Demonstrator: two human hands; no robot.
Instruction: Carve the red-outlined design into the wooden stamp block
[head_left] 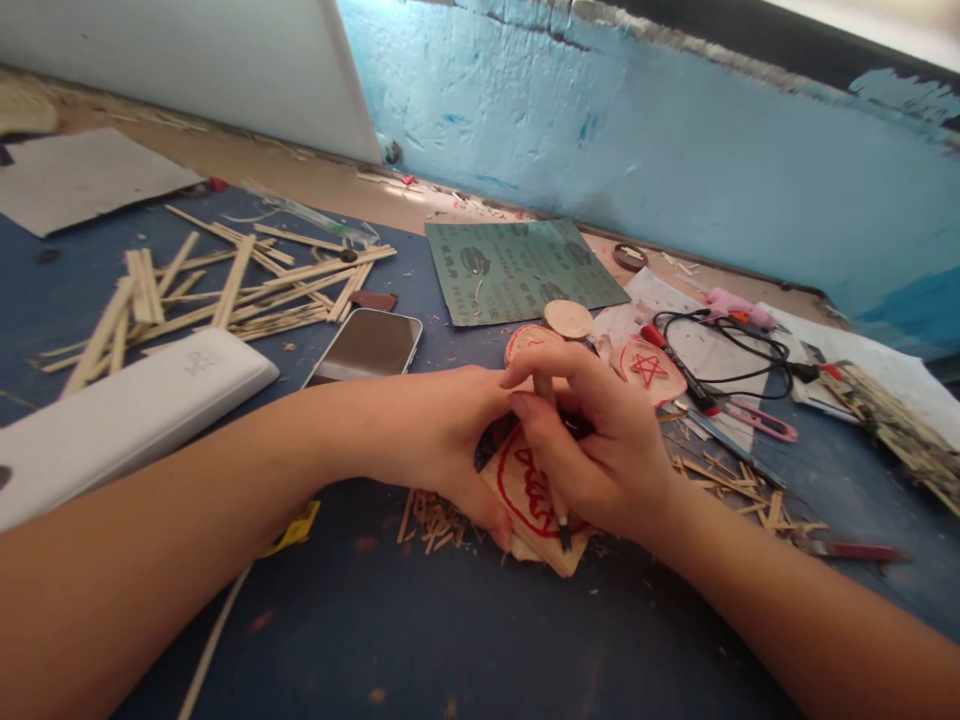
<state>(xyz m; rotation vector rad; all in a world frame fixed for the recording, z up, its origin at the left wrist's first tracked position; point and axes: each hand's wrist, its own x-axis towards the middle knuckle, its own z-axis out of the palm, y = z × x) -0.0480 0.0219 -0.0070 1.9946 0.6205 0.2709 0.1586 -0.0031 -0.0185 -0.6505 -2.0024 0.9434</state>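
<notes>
My left hand [457, 440] is closed on the far left edge of a small pale wood piece [517, 490], its thumb along the near side. A red circle with wavy red marks inside is drawn on the wood. In my right hand [592, 430] a slim tool [559, 505] with a dark tip is pinched, slanting down to the near edge of the wood. My fingers hide most of its handle, and I cannot tell its exact kind. Just beyond my hands lie round wood slices, one with a red star [649, 368] and one plain [568, 318].
Bamboo sticks [255, 290], a phone [367, 345] and a long white device [150, 405] lie at left. Green sandpaper [525, 270] is at the back. To the right are a black cable [750, 350], a pink cutter [761, 420], wood scraps [750, 495] and bark [900, 430].
</notes>
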